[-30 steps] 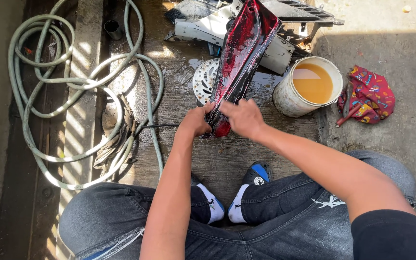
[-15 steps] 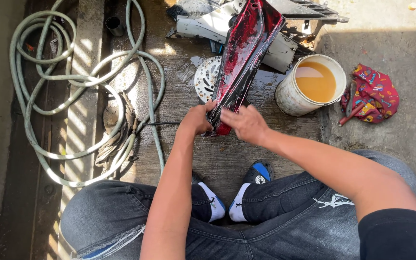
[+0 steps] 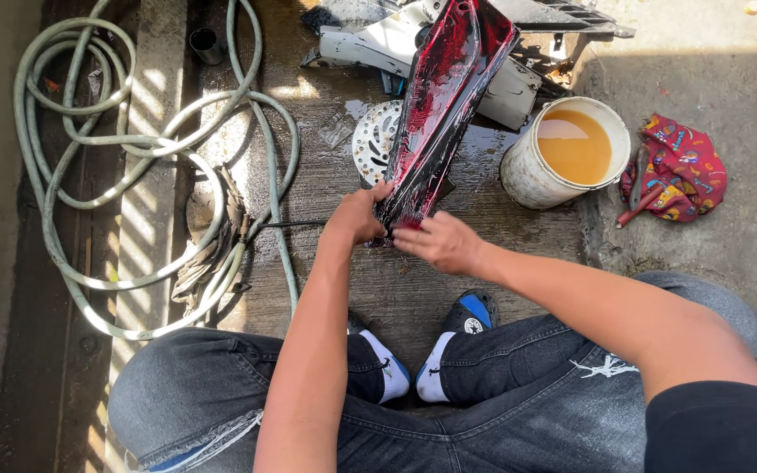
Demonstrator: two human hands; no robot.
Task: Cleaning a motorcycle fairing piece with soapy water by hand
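Note:
A long, glossy red and black bodywork panel [image 3: 440, 114] stands tilted on the wet concrete, its near end towards me. My left hand [image 3: 357, 215] grips the panel's lower left edge. My right hand [image 3: 440, 241] lies against the panel's near tip, fingers bent over it. I squat with both knees wide apart, blue and white shoes [image 3: 449, 350] below the hands.
A white bucket [image 3: 571, 153] of orange-brown liquid stands right of the panel, a colourful cloth [image 3: 681, 166] beside it. A round perforated disc [image 3: 377, 140] and white plastic panels [image 3: 396, 44] lie behind. A coiled grey-green hose [image 3: 133, 175] covers the ground at left.
My right hand has slid a little down and right along the panel's near end. The left hand keeps its hold and the panel stays put.

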